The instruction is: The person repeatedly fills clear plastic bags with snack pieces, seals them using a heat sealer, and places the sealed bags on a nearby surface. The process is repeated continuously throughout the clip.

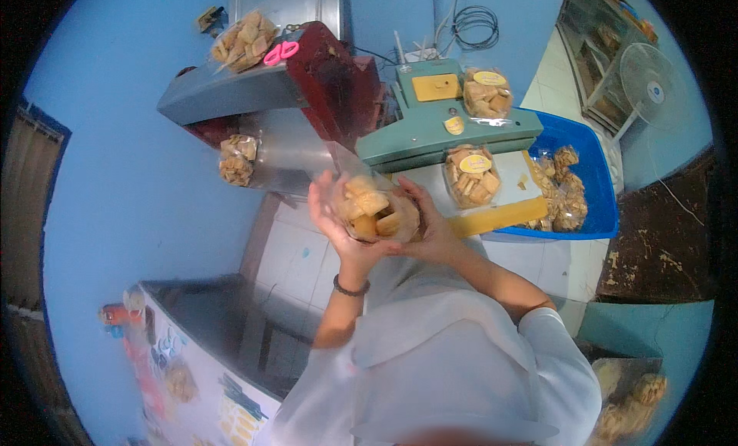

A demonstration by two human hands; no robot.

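Between both palms I hold a clear plastic bag of golden snack pieces (pixel 369 210), its upper part standing loose. My left hand (pixel 340 224) cups its left side and my right hand (pixel 429 221) its right side. Just beyond is a green machine (pixel 450 129), perhaps a bag sealer, with a labelled snack bag (pixel 488 94) on top and another labelled bag (pixel 474 178) on its white plate. A grey and dark red machine (pixel 328 71) stands to the left, carrying a snack bag (pixel 245 41) and pink-handled scissors (pixel 281 53). Another snack bag (pixel 237 159) lies on its lower metal surface.
A blue plastic tub (pixel 605 215) holding several snack bags stands right of the green machine. Farther right are a standing fan (pixel 646 89) and a dark worn surface (pixel 657 250). At lower left is a white-topped table (pixel 202 388) with stickers. A coiled cable (pixel 475 28) hangs on the wall.
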